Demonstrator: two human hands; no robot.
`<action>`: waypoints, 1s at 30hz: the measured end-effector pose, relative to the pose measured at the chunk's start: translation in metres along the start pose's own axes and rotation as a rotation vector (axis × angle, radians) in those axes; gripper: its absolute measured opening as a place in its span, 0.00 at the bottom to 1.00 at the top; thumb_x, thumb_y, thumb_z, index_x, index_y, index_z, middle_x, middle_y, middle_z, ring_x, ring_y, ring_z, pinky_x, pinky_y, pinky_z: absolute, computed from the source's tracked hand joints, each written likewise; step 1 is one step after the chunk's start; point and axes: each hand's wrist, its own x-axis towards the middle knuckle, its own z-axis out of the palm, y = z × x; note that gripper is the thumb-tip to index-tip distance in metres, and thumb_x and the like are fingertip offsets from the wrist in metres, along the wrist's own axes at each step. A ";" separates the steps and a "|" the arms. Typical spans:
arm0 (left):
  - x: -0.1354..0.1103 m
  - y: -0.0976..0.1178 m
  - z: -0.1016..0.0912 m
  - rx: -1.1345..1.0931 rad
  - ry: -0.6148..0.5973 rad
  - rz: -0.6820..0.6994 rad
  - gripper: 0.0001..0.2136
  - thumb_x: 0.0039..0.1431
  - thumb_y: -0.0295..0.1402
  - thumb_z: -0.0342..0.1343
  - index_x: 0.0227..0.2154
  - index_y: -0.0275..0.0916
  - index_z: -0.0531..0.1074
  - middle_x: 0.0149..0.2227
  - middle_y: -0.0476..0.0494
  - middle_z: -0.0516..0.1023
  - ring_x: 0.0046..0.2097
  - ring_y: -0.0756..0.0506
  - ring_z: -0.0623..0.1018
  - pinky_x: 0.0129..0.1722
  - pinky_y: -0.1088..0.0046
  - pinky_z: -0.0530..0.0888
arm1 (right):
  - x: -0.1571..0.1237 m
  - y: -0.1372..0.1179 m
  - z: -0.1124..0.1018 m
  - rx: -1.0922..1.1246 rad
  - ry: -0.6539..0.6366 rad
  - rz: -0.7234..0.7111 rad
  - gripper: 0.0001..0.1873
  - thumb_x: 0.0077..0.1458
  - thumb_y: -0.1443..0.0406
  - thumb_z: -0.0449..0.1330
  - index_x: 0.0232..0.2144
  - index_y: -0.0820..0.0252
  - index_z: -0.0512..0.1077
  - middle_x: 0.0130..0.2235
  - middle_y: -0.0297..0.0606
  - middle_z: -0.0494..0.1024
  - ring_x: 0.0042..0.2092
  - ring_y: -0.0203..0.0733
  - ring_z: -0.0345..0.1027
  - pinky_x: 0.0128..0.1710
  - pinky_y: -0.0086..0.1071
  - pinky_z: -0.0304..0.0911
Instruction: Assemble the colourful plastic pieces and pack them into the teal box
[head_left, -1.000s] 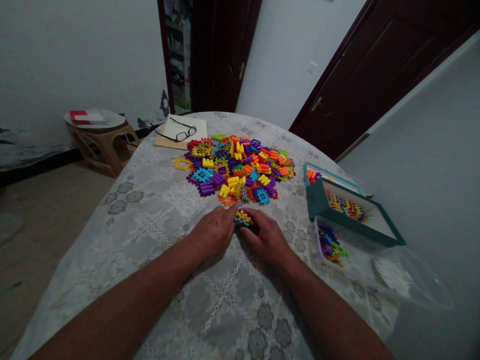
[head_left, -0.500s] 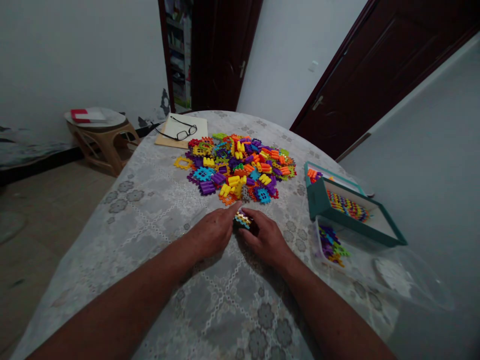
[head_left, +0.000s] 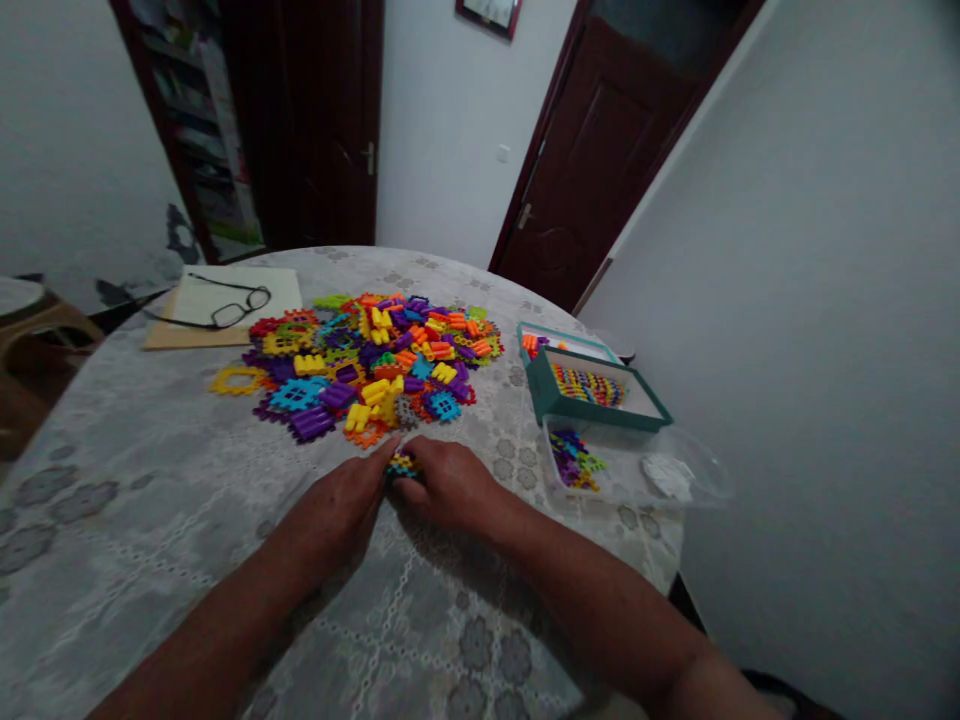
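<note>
Colourful pieces on flowered tablecloth

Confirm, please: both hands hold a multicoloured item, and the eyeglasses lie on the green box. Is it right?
Not on the green box: the head view shows the eyeglasses on a pale pad. The left hand and right hand hold the multicoloured item.

Fingers of the left grip and right grip cover most of the small toothed piece between them — whether it is one part or several cannot be told. Toward the far edge of the surface, the heap of pieces buries its own lower layers. By the right edge, the strung beads are too small to count, and the white item is unclear. Beyond the left edge, the stool is cut off — as are the wall frame above and both forearms below.
</note>
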 end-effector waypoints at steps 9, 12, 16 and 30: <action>0.001 -0.004 -0.004 -0.042 0.062 0.042 0.27 0.76 0.47 0.45 0.71 0.42 0.64 0.61 0.37 0.81 0.59 0.38 0.83 0.60 0.62 0.80 | -0.014 0.019 -0.029 -0.064 0.107 0.071 0.12 0.63 0.57 0.64 0.46 0.54 0.73 0.39 0.38 0.83 0.38 0.44 0.76 0.35 0.31 0.61; 0.001 -0.005 -0.004 -0.046 0.084 0.027 0.27 0.76 0.49 0.43 0.70 0.43 0.66 0.59 0.39 0.84 0.56 0.39 0.85 0.58 0.64 0.81 | -0.029 0.057 -0.081 -0.066 0.283 0.154 0.10 0.64 0.60 0.64 0.46 0.55 0.73 0.38 0.37 0.83 0.37 0.43 0.75 0.37 0.31 0.62; 0.001 -0.004 -0.006 -0.021 0.066 0.024 0.27 0.75 0.49 0.45 0.68 0.42 0.69 0.56 0.40 0.85 0.55 0.39 0.85 0.58 0.65 0.81 | -0.043 0.136 -0.168 -0.254 0.393 0.465 0.14 0.66 0.60 0.62 0.50 0.58 0.75 0.46 0.44 0.83 0.44 0.45 0.76 0.44 0.31 0.64; 0.003 -0.002 -0.005 0.058 0.049 0.004 0.24 0.74 0.48 0.46 0.62 0.46 0.76 0.57 0.42 0.85 0.54 0.38 0.86 0.55 0.64 0.82 | -0.059 0.268 -0.205 -0.234 -0.026 1.140 0.06 0.53 0.70 0.69 0.34 0.71 0.82 0.34 0.50 0.83 0.36 0.48 0.79 0.36 0.32 0.70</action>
